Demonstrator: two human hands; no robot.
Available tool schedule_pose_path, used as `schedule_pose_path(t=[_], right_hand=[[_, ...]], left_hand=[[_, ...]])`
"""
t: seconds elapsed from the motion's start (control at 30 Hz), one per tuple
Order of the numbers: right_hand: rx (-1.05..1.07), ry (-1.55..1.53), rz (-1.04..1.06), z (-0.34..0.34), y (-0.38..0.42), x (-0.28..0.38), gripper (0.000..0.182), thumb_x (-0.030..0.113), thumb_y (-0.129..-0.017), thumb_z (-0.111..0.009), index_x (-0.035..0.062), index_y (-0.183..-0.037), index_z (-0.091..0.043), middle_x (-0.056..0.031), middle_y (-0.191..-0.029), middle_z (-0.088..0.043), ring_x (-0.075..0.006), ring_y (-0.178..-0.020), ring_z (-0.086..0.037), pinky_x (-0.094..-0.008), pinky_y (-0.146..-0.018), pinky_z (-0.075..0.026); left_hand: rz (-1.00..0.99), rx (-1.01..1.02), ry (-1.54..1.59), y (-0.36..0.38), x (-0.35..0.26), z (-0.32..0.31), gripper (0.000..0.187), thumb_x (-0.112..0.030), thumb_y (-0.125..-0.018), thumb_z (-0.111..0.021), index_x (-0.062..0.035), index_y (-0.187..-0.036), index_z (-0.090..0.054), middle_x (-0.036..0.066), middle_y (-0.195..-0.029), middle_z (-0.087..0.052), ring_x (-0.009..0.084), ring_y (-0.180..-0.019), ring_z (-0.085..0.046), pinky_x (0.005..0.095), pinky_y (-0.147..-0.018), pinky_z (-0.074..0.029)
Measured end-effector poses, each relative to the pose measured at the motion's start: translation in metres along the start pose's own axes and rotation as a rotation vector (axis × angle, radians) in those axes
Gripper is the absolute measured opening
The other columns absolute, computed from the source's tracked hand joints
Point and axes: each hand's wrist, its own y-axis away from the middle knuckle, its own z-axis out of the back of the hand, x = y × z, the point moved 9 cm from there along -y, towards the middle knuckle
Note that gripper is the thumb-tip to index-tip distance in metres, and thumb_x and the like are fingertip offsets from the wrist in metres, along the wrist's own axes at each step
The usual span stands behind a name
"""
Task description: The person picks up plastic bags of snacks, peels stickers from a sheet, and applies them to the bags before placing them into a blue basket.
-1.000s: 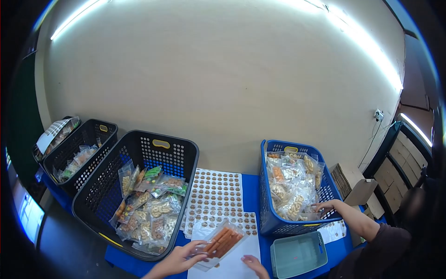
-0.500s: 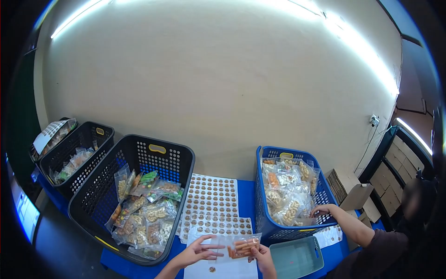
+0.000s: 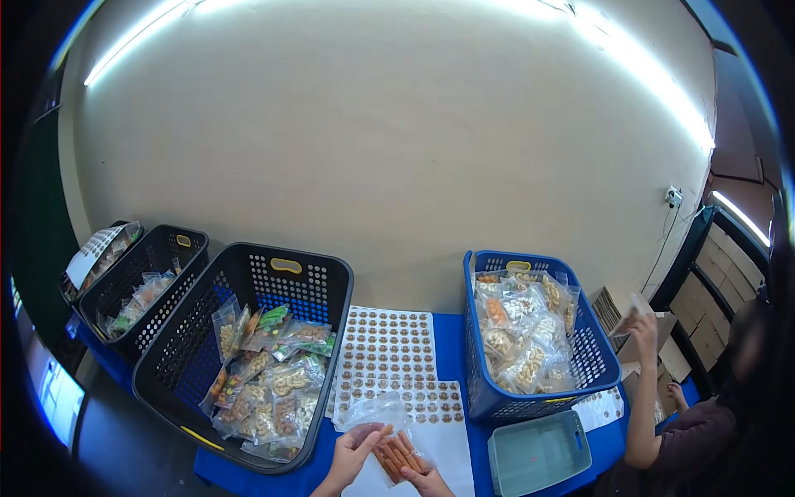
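Note:
A clear plastic bag of orange-brown sticks (image 3: pixel 397 455) hangs between my two hands above the sticker sheets (image 3: pixel 389 348). My left hand (image 3: pixel 356 451) pinches the bag's left side near its top. At the lower right edge of the bag, my right hand (image 3: pixel 426 480) grips it between thumb and fingers. Behind the bag lies some more clear, crumpled plastic (image 3: pixel 377 410). To the left stands a large black basket (image 3: pixel 157 414) holding many filled bags. A blue basket (image 3: pixel 542 406) with more filled bags is to the right.
A green translucent tray (image 3: pixel 538 458) sits before the blue basket. At the right, a co-worker (image 3: pixel 650 414) raises a hand with a small clear packet, near cardboard boxes (image 3: pixel 675 352). Two smaller black baskets (image 3: pixel 137 319) stand at the far left.
The bag has tilted from level to slanting downward, and my left hand has closed on it. The co-worker's hand has left the blue basket and risen to the right with a packet.

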Motion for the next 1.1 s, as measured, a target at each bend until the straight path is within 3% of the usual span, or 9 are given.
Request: schedule_pose_path(t=[0.03, 0.17, 0.27, 0.4, 0.5, 0.63, 0.8, 0.9, 1.1], right_hand=[[-0.011, 0.073, -0.039, -0.004, 0.005, 0.021, 0.025, 0.014, -0.08, -0.056, 0.0007, -0.101, -0.055, -0.0087, -0.087, -0.059, -0.0151, -0.08, -0.055, -0.0276, -0.07, -0.042], [0.035, 0.215, 0.087, -0.02, 0.013, 0.084, 0.015, 0.016, -0.081, -0.057, 0.0019, -0.077, -0.055, -0.0046, -0.07, -0.057, -0.0107, -0.06, -0.051, -0.0241, -0.057, -0.04], [-0.039, 0.36, 0.234, -0.016, 0.017, 0.1, 0.015, 0.016, -0.081, -0.056, 0.0006, -0.079, -0.056, -0.0046, -0.069, -0.057, -0.0108, -0.059, -0.051, -0.0235, -0.055, -0.039], [-0.176, 0.127, 0.145, -0.005, 0.017, 0.081, 0.015, 0.013, -0.082, -0.055, -0.0012, -0.081, -0.057, -0.0042, -0.068, -0.056, -0.01, -0.057, -0.05, -0.0232, -0.053, -0.039], [-0.134, 0.191, 0.148, -0.011, 0.015, 0.082, 0.017, 0.015, -0.081, -0.055, -0.002, -0.081, -0.057, -0.0053, -0.068, -0.057, -0.0109, -0.058, -0.051, -0.0244, -0.053, -0.04], [0.09, 0.335, 0.093, -0.004, -0.007, 0.042, 0.025, 0.018, -0.083, -0.053, -0.0016, -0.098, -0.052, -0.0061, -0.08, -0.06, -0.0097, -0.067, -0.055, -0.021, -0.061, -0.045], [-0.071, 0.548, 0.116, 0.041, -0.038, 0.025, 0.037, 0.01, -0.079, -0.056, -0.0005, -0.112, -0.044, -0.0088, -0.078, -0.06, -0.0084, -0.067, -0.053, -0.0219, -0.062, -0.044], [-0.161, 0.788, -0.012, 0.085, -0.064, -0.022, 0.035, 0.016, -0.077, -0.059, 0.0001, -0.107, -0.049, -0.0085, -0.078, -0.059, -0.0107, -0.067, -0.054, -0.0237, -0.063, -0.044], [-0.175, 0.922, -0.041, 0.131, -0.116, -0.12, 0.036, 0.02, -0.073, -0.06, 0.0006, -0.102, -0.053, -0.0125, -0.083, -0.059, -0.0201, -0.072, -0.057, -0.0299, -0.066, -0.046]], left_hand=[[-0.021, -0.007, -0.009, -0.001, -0.005, 0.002, 0.024, -0.011, -0.083, -0.051, 0.0043, -0.101, -0.053, 0.012, -0.099, -0.057, 0.0163, -0.09, -0.055, 0.0271, -0.081, -0.042], [-0.043, -0.02, -0.067, -0.001, -0.018, 0.004, 0.025, -0.01, -0.082, -0.051, 0.0048, -0.102, -0.052, 0.011, -0.099, -0.057, 0.0157, -0.092, -0.054, 0.0273, -0.081, -0.041], [-0.017, 0.06, -0.023, 0.0, -0.018, -0.01, 0.03, -0.013, -0.081, -0.054, 0.0035, -0.106, -0.05, 0.01, -0.098, -0.057, 0.0136, -0.09, -0.054, 0.0259, -0.079, -0.042], [0.03, 0.161, -0.266, 0.008, 0.015, -0.015, 0.028, -0.015, -0.08, -0.058, 0.002, -0.101, -0.052, 0.006, -0.09, -0.058, 0.0092, -0.081, -0.054, 0.0223, -0.071, -0.043], [0.016, 0.138, -0.305, 0.017, -0.016, -0.024, 0.022, -0.013, -0.08, -0.057, 0.0021, -0.095, -0.054, 0.003, -0.074, -0.06, 0.0067, -0.064, -0.055, 0.0204, -0.057, -0.044], [-0.032, 0.073, -0.302, 0.018, -0.037, 0.001, 0.014, -0.006, -0.08, -0.053, 0.0028, -0.091, -0.054, 0.005, -0.075, -0.06, 0.009, -0.064, -0.056, 0.0213, -0.057, -0.044], [-0.392, -0.372, -0.196, 0.038, -0.109, 0.066, 0.026, -0.011, -0.083, -0.049, 0.0044, -0.104, -0.048, 0.01, -0.097, -0.055, 0.0138, -0.087, -0.054, 0.025, -0.077, -0.042], [-0.359, -0.495, -0.145, 0.038, -0.108, 0.094, 0.028, -0.012, -0.085, -0.046, 0.0042, -0.108, -0.045, 0.01, -0.101, -0.053, 0.0139, -0.091, -0.052, 0.0253, -0.08, -0.04], [-0.303, -0.476, -0.16, 0.038, -0.102, 0.087, 0.028, -0.016, -0.086, -0.045, 0.0047, -0.106, -0.045, 0.009, -0.099, -0.053, 0.0123, -0.088, -0.052, 0.0251, -0.079, -0.04]])
